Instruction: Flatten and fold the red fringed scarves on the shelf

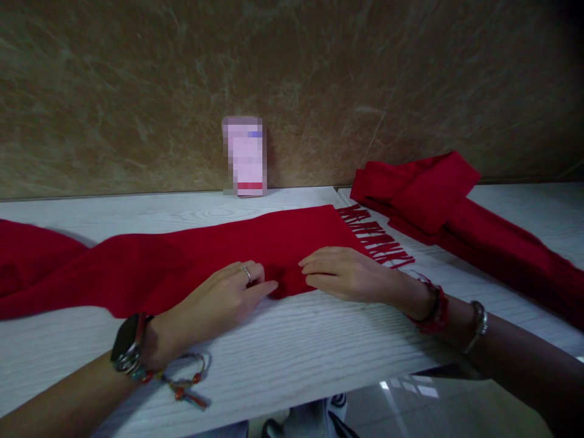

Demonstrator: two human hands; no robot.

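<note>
The red scarf (201, 255) lies lengthwise on the white tabletop (292, 347), rather flat, wavy toward left, with fringe (370, 234) at its right end.

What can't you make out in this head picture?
In the head view:
Flat red fringed fabric strip: left end cut off by left edge.
Folded red fabric: right end cut off by right edge.
Upright pink rectangular object: details pixelated.
Left hand: some fingertips, hidden behind it.

dim overall | glare on floor (410, 403) | soft shadows on table (292, 353) | pink item (246, 158) pixelated | upper-right corner dark
</note>
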